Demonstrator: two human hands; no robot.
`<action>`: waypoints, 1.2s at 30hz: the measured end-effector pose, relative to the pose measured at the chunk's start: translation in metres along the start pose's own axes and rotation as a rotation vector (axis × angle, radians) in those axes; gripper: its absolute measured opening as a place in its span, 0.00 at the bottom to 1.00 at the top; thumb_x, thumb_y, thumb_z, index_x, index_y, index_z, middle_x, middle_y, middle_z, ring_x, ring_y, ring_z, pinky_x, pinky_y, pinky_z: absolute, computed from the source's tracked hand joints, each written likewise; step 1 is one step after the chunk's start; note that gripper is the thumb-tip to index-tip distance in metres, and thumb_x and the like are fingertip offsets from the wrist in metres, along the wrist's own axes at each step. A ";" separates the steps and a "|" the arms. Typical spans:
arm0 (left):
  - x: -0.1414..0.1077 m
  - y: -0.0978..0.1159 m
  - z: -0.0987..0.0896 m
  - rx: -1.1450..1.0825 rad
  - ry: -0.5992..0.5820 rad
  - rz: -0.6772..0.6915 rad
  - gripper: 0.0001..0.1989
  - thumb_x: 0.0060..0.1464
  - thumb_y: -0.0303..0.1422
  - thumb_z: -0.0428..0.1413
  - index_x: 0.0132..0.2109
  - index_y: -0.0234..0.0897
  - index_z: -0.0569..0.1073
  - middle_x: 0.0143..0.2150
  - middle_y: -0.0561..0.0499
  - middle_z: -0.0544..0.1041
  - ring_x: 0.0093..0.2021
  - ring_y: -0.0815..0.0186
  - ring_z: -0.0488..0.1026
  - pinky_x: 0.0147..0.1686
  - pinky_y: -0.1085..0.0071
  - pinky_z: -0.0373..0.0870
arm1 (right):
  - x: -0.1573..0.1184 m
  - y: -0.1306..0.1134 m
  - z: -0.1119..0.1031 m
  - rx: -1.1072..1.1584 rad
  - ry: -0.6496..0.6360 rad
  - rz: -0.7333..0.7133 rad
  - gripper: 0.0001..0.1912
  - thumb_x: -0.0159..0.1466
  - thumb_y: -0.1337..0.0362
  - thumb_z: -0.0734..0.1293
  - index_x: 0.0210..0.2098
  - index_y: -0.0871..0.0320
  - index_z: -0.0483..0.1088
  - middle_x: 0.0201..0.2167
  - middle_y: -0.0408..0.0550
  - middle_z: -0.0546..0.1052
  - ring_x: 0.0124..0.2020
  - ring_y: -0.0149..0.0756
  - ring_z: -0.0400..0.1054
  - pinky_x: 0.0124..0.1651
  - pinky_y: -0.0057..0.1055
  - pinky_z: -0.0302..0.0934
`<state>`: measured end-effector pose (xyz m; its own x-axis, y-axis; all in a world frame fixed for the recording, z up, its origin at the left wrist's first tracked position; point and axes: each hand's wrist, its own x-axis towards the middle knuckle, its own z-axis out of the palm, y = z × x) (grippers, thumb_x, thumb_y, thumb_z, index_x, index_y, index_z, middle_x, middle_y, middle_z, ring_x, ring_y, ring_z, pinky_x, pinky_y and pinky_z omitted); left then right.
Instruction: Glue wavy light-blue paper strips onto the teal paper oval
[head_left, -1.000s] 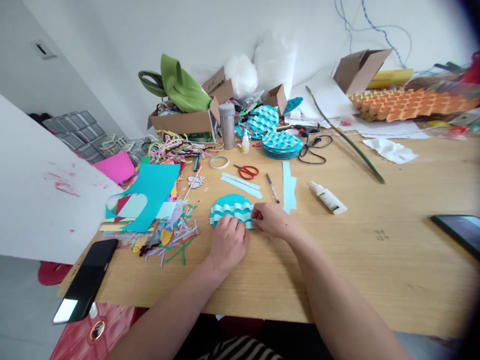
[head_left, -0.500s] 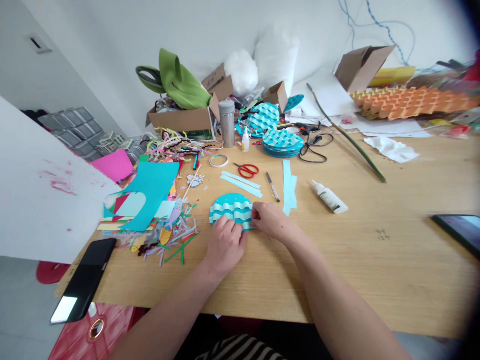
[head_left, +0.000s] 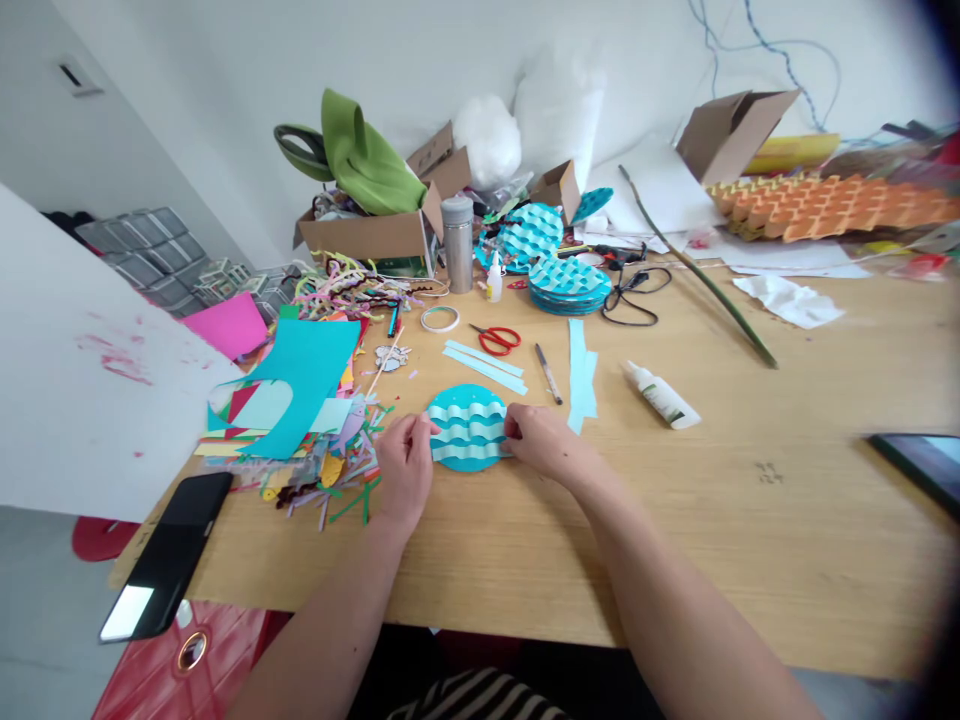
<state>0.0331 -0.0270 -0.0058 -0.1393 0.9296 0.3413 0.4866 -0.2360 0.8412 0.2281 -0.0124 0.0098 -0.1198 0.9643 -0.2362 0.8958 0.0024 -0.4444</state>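
Observation:
A round teal paper disc lies flat on the table before me, crossed by rows of pale blue wavy paper strips. At its left edge, my left hand is closed in a pinch at the strip ends. My right hand pinches the opposite edge, its fingertips partly hidden behind the knuckles. Whether each pinch takes in the disc's rim too, I cannot tell. Loose pale blue strips lie just beyond the disc, near red-handled scissors, a pen and a white glue bottle.
On the left are teal paper scraps, small paper cuttings and a black phone. Finished-looking wavy discs are stacked at the back beside a steel flask. A green stem and orange egg trays lie right.
My left hand has lifted off the middle of the wavy strips and shifted left to the disc's left edge, uncovering the lower part. My right hand stays at the right edge.

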 end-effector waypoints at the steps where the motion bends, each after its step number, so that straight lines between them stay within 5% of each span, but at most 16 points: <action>1: 0.001 -0.002 0.000 -0.018 0.008 -0.006 0.19 0.62 0.37 0.46 0.25 0.38 0.71 0.22 0.54 0.70 0.26 0.68 0.67 0.26 0.72 0.60 | 0.000 0.000 0.000 0.000 0.000 0.001 0.05 0.55 0.71 0.69 0.32 0.58 0.70 0.32 0.50 0.77 0.34 0.37 0.70 0.29 0.27 0.52; 16: -0.006 0.008 -0.003 0.140 -0.051 0.210 0.19 0.64 0.36 0.45 0.26 0.38 0.71 0.25 0.52 0.73 0.30 0.66 0.69 0.33 0.69 0.62 | 0.002 0.002 0.003 -0.010 0.000 0.021 0.05 0.55 0.70 0.69 0.31 0.57 0.69 0.30 0.47 0.76 0.33 0.37 0.69 0.30 0.28 0.51; 36: 0.001 -0.003 -0.002 -0.089 0.011 0.037 0.20 0.63 0.37 0.45 0.27 0.37 0.73 0.23 0.54 0.69 0.28 0.67 0.68 0.31 0.71 0.62 | 0.001 -0.001 0.001 -0.047 0.006 0.038 0.04 0.55 0.69 0.69 0.30 0.58 0.69 0.29 0.47 0.76 0.33 0.36 0.69 0.29 0.26 0.50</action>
<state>0.0294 -0.0259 -0.0075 -0.1322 0.9168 0.3768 0.4131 -0.2946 0.8617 0.2264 -0.0121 0.0090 -0.0833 0.9654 -0.2470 0.9186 -0.0217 -0.3946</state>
